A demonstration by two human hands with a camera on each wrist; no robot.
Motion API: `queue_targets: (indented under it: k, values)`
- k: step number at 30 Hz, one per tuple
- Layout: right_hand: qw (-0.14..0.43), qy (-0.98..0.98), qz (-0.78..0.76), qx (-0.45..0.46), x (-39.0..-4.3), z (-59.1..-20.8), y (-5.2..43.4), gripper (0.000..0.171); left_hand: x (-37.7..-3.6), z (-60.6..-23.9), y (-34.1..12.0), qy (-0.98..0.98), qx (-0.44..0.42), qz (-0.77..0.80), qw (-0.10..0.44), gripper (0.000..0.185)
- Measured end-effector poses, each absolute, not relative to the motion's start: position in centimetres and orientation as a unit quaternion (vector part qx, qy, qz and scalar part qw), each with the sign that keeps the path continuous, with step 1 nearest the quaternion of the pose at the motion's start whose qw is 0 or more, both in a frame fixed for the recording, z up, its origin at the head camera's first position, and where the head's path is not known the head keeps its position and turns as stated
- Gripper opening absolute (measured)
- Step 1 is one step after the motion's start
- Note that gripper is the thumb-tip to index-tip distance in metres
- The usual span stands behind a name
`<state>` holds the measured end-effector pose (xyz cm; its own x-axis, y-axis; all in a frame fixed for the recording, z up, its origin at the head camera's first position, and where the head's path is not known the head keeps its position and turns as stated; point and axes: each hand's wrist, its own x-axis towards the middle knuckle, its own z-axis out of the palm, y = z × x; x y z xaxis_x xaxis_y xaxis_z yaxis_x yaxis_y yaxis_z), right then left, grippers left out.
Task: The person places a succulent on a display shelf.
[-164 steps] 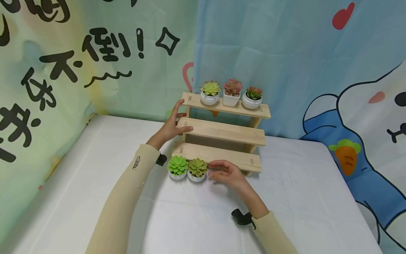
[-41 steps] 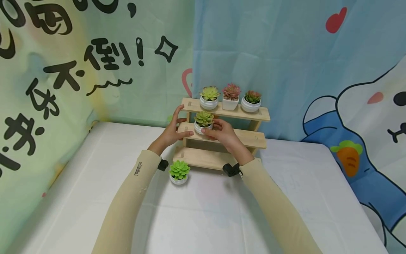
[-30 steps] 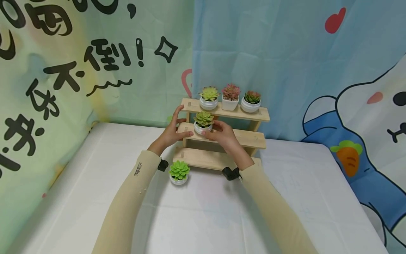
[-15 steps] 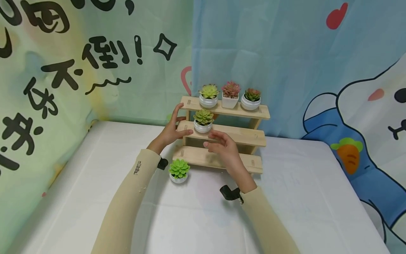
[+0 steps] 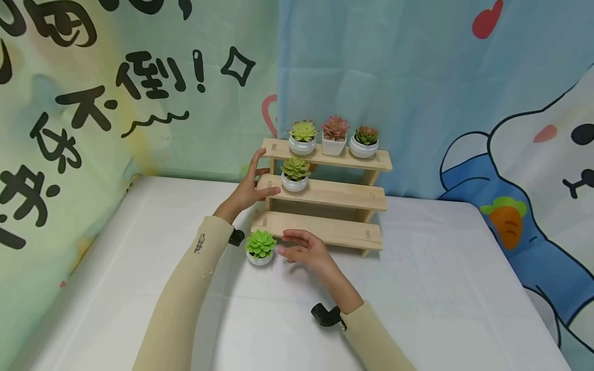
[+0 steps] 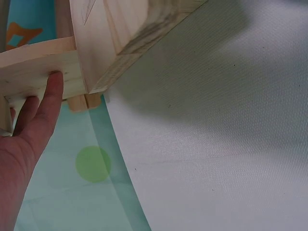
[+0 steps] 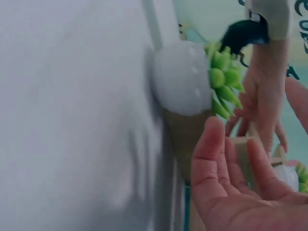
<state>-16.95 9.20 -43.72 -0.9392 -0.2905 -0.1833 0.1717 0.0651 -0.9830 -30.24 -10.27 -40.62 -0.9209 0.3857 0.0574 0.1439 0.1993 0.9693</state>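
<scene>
Just right hand (image 5: 303,250) beside bright-green succulent (image 5: 260,247)

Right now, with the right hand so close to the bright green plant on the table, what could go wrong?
1. The right hand is open beside the bright green plant, not gripping; a sideways bump might tip the small pot.
2. The left hand only rests on the wooden stand; a push could shake the four pots on it.
</scene>
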Motion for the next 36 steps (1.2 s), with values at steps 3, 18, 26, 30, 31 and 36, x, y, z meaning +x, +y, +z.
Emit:
queue_targets:
  k: [3, 18, 26, 30, 31, 36]
  values:
    - [0.191, 0.710, -0.675, -0.056, -16.7, -44.3, 8.9, 0.053, -30.2, -40.6, -10.3, 0.767, 0.172, 0.610, 0.100, 0.097]
    - [0.259, 0.700, -0.666, 0.000, -16.9, -44.8, 6.3, 0.071, -30.3, -40.8, -10.3, 0.766, 0.175, 0.611, 0.097, 0.097]
    - [0.254, 0.691, -0.677, -0.011, -17.2, -45.3, 5.2, 0.065, -30.3, -40.8, -10.3, 0.767, 0.177, 0.610, 0.092, 0.097]
    - [0.245, 0.685, -0.686, -0.001, -17.3, -45.6, 5.0, 0.060, -30.4, -40.8, -10.3, 0.767, 0.178, 0.610, 0.090, 0.097]
    - [0.243, 0.684, -0.687, 0.001, -17.3, -45.6, 5.0, 0.060, -30.4, -40.8, -10.3, 0.766, 0.178, 0.610, 0.090, 0.097]
    - [0.242, 0.685, -0.687, 0.001, -17.4, -45.9, 5.1, 0.059, -30.4, -40.9, -10.3, 0.768, 0.178, 0.609, 0.090, 0.097]
